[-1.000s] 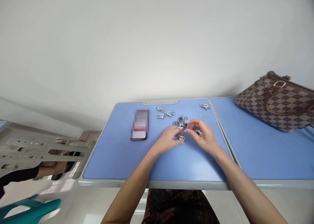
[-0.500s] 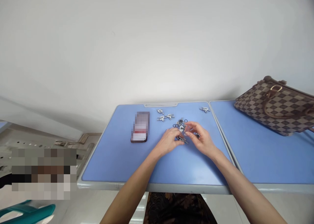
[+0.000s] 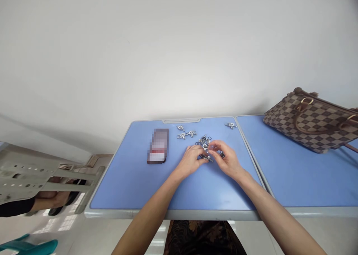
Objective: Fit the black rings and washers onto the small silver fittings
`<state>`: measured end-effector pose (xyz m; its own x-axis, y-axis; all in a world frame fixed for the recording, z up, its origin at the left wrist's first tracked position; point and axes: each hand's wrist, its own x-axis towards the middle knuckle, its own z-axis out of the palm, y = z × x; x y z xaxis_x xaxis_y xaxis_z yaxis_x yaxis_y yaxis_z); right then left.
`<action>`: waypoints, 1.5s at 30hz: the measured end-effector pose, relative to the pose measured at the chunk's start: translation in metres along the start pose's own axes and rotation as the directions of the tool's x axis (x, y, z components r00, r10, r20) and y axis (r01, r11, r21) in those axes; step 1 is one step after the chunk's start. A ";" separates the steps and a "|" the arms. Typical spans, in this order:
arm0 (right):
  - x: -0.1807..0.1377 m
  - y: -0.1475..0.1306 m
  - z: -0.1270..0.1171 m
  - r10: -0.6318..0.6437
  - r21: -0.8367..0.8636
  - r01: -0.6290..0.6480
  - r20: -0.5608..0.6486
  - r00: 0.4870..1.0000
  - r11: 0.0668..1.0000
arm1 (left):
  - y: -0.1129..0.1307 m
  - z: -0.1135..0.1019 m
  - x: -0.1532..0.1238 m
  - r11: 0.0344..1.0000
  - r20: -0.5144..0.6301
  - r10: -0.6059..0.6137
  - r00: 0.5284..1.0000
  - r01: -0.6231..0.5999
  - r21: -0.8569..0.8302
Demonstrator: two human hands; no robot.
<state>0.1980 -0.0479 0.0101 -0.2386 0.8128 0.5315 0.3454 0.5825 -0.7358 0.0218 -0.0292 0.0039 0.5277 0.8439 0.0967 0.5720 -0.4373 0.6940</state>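
Observation:
Both my hands meet over the middle of a blue table (image 3: pixel 134 180). My left hand (image 3: pixel 191 159) has its fingers curled and pinches a small silver metal clasp (image 3: pixel 206 157) against the tabletop. My right hand (image 3: pixel 226 158) is closed in a pinch on a tiny part that I cannot make out, held right beside the clasp. Just beyond the fingertips lies a small heap of silver clasps and dark rings (image 3: pixel 205 139). Further back lie several loose clasps (image 3: pixel 185 132), and one more clasp (image 3: pixel 230 125) sits at the far right corner.
A phone (image 3: pixel 158 146) lies flat on the left half of the table. A brown checkered handbag (image 3: pixel 310 120) stands on the adjoining blue table (image 3: pixel 302 173) to the right. Another person's foot in a dark sandal (image 3: pixel 57 197) and a grey frame (image 3: pixel 33 175) are at the lower left.
My two hands have drawn a little closer together over the clasp. The view has shifted slightly; the parts on the table lie as before.

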 end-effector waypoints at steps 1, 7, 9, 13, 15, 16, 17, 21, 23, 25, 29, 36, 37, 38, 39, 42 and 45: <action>0.000 -0.001 0.000 -0.009 -0.005 0.010 0.005 1.000 1.000 | -0.001 0.000 0.000 1.000 -0.003 0.001 1.000 -0.001 -0.001; 0.001 -0.002 0.003 -0.041 -0.040 0.044 0.053 0.998 0.998 | -0.006 -0.002 0.002 1.000 0.056 0.010 0.998 -0.010 0.000; 0.000 -0.001 0.003 -0.049 -0.045 0.052 0.064 0.997 0.998 | -0.007 -0.002 0.003 1.000 0.062 0.007 0.998 -0.007 0.001; -0.001 -0.001 0.001 -0.047 -0.047 0.050 0.053 0.997 0.998 | -0.009 -0.003 0.004 1.000 0.063 0.017 0.998 -0.016 -0.020; -0.001 -0.002 0.000 -0.040 -0.051 0.042 0.046 0.998 0.998 | -0.009 -0.003 0.004 0.999 0.054 0.031 0.998 -0.029 -0.033; 0.000 -0.002 0.000 -0.039 -0.052 0.041 0.047 0.998 0.998 | -0.010 -0.003 0.004 0.999 0.051 0.036 0.998 -0.034 -0.037; 0.000 -0.002 -0.001 -0.040 -0.052 0.043 0.050 0.998 0.998 | -0.010 -0.002 0.004 0.999 0.046 0.038 0.998 -0.037 -0.040; -0.001 0.000 -0.001 -0.048 -0.049 0.051 0.061 0.997 0.997 | -0.013 -0.001 0.003 0.998 0.045 0.039 0.998 -0.037 -0.042; 0.000 0.001 0.000 -0.042 -0.053 0.045 0.058 0.997 0.998 | -0.013 -0.001 0.003 0.998 0.045 0.044 0.998 -0.041 -0.045; 0.000 0.000 0.000 -0.043 -0.059 0.047 0.059 0.997 0.997 | -0.013 -0.001 0.003 0.998 0.040 0.046 0.998 -0.044 -0.048; 0.003 -0.003 0.000 -0.090 -0.063 0.096 0.095 0.991 0.993 | -0.013 0.000 0.004 0.997 0.041 0.051 0.998 -0.048 -0.054; 0.006 -0.003 0.000 -0.141 -0.035 0.145 0.108 0.984 0.989 | -0.016 0.004 0.004 0.995 0.017 0.091 0.996 -0.090 -0.039; 0.006 -0.003 0.000 -0.147 -0.032 0.152 0.106 0.983 0.988 | -0.017 0.004 0.004 0.995 0.015 0.092 0.996 -0.092 -0.024; 0.006 -0.003 0.000 -0.153 -0.030 0.157 0.106 0.983 0.987 | -0.017 0.004 0.004 0.996 0.017 0.091 0.996 -0.091 -0.009; 0.007 -0.003 0.000 -0.157 -0.030 0.161 0.103 0.982 0.986 | -0.017 0.005 0.004 0.996 0.023 0.088 0.996 -0.088 0.004; 0.006 -0.004 0.000 -0.158 -0.029 0.161 0.085 0.984 0.986 | -0.016 0.005 0.004 0.997 0.043 0.075 0.996 -0.076 0.031; 0.006 -0.004 0.001 -0.154 -0.020 0.156 0.062 0.986 0.988 | -0.016 0.004 0.005 0.996 0.052 0.067 0.996 -0.070 0.049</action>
<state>0.1943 -0.0455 0.0161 -0.3451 0.7120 0.6115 0.3221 0.7018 -0.6354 0.0182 -0.0197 -0.0097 0.5968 0.7953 0.1059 0.5640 -0.5097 0.6497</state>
